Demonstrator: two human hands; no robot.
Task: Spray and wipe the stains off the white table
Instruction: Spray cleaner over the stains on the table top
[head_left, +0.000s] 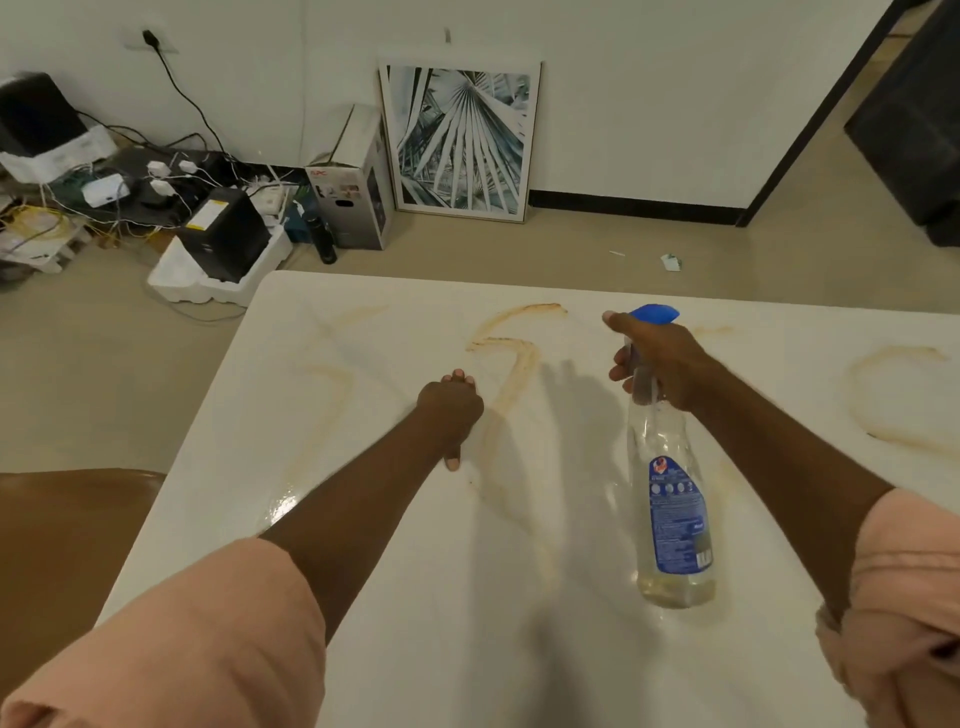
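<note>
The right hand gripped the spray bottle by its neck above the white table. The left hand rested on the tabletop, fingers curled; whether it held anything, I couldn't tell. Brown stains remained everywhere, wiping barely begun.

Head camera looks forward and down, close over the table.

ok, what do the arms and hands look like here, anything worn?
Both arms wear loose pale pink sleeves pushed up above the forearms: left sleeve, right sleeve, bunched in folds. The left hand and right hand are bare: no gloves, watch or rings visible.
</note>
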